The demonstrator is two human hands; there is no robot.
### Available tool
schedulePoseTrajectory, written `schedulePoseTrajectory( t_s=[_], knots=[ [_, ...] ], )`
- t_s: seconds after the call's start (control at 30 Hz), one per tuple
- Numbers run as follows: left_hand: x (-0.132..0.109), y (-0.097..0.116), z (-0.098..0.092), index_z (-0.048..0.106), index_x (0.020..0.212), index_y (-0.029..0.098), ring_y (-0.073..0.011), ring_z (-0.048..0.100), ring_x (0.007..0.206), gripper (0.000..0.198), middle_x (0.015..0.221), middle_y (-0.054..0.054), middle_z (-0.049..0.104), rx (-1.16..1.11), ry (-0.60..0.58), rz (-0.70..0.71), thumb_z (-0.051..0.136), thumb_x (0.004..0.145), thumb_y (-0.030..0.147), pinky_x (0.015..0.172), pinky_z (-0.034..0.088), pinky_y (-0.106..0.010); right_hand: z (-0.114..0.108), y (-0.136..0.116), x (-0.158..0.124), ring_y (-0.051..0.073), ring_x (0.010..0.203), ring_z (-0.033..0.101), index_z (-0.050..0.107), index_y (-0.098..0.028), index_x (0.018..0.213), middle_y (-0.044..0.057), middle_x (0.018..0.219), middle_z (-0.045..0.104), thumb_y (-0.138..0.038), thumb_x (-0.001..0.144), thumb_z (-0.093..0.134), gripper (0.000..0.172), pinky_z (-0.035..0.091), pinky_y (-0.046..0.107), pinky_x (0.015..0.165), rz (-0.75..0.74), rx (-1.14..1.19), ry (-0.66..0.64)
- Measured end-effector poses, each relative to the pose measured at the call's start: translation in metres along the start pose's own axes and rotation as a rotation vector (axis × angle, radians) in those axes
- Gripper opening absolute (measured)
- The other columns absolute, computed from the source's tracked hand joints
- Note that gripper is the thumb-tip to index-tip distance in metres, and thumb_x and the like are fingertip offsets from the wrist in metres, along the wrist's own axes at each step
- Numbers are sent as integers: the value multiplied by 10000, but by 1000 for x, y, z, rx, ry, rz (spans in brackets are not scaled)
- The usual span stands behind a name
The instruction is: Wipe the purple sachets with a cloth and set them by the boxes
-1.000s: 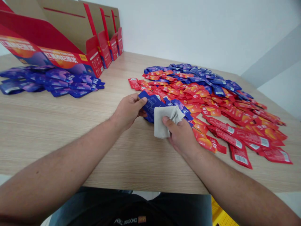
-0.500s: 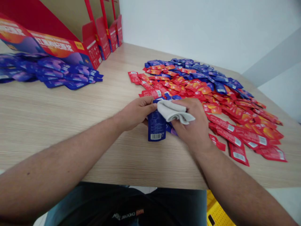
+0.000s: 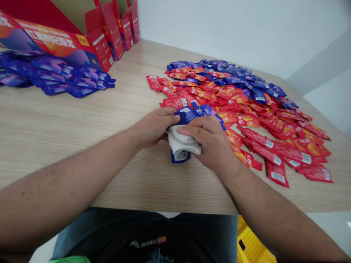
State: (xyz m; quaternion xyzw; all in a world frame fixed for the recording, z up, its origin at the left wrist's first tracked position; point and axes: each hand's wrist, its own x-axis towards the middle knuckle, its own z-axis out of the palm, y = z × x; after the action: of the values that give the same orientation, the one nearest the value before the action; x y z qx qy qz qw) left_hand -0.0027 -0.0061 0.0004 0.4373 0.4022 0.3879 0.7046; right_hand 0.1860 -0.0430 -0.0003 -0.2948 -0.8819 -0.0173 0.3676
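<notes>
Between finger and thumb, my left hand [image 3: 157, 126] pinches a blue pouch [image 3: 180, 157] by its upper left side; the barcode end hangs toward me. My right hand [image 3: 212, 140] is closed on a folded pale grey cloth [image 3: 182, 140], which lies against the pouch and covers its middle. Just beyond my hands, other blue pouches [image 3: 210, 110] lie at the near edge of a spread of red pouches [image 3: 204, 93].
Blue pouches [image 3: 256, 82] also lie at the back of the pile. On the left, more blue pouches [image 3: 68, 76] lie before open red cartons [image 3: 102, 51]. A yellow plastic crate [image 3: 253, 244] stands below the wooden table's [image 3: 123, 190] front edge.
My right hand has brought the cloth down and left over the pouch, hiding its middle. My left hand keeps its pinch. The whole view has shifted slightly.
</notes>
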Motion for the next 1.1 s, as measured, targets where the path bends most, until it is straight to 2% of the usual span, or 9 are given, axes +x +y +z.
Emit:
schedulePoseTrajectory(
  t_s=[0.1,0.27,0.3,0.43,0.6,0.73,0.9,1.03,1.1],
  knots=[
    [0,1,0,567,706,190,-140,572,537,115,600,3,571,-19,31,14,661,773,189,524,474,-262,1,-3,0,210,940,662,733,-206,1115,60,1013,727,-216,959,642,182,499,382,836,-96,77,-153],
    [-1,4,2,554,713,196,-123,523,500,114,592,14,544,1,33,-22,638,789,195,479,438,-246,-1,2,-1,225,964,644,726,-261,1156,67,1025,706,-279,945,678,217,502,412,855,115,-16,75],
    [-2,4,1,555,713,195,-122,523,501,109,597,13,547,2,35,-15,635,787,189,476,434,-245,-1,3,-1,221,954,642,729,-261,1146,66,1018,702,-279,942,679,211,506,405,844,110,-1,74],
    [-2,2,1,550,683,184,-112,520,498,120,598,6,559,-7,-14,14,618,779,161,473,410,-233,1,-1,-2,201,942,649,721,-248,1144,48,1008,709,-235,968,616,205,514,373,829,-47,101,-133],
    [-4,5,3,544,693,190,-104,491,463,127,573,22,522,1,14,-3,612,799,174,429,379,-216,-3,1,0,222,961,646,723,-253,1157,67,1026,703,-275,940,679,222,505,400,848,114,3,83],
    [-6,5,4,536,662,185,-94,473,458,151,569,11,520,4,-27,-4,606,794,164,429,361,-213,-4,1,0,203,942,654,719,-269,1146,46,999,708,-265,961,643,200,517,373,818,7,74,-74],
    [-5,5,4,564,694,188,-101,497,467,133,584,14,523,-2,22,2,630,809,185,429,380,-214,-4,1,0,225,974,648,717,-266,1168,71,1036,707,-271,932,690,238,519,403,861,121,28,86],
    [-4,3,3,574,693,181,-114,541,503,136,624,-9,578,-3,21,27,619,821,177,472,423,-231,-4,-3,0,208,942,649,730,-305,1148,43,994,706,-320,954,655,209,526,372,822,69,158,-102],
    [-4,2,3,586,718,184,-110,536,498,124,633,-6,584,7,11,14,629,834,197,473,423,-230,-6,-3,1,214,953,646,729,-325,1151,38,998,709,-315,961,642,209,522,384,837,99,129,-86]
  ],
)
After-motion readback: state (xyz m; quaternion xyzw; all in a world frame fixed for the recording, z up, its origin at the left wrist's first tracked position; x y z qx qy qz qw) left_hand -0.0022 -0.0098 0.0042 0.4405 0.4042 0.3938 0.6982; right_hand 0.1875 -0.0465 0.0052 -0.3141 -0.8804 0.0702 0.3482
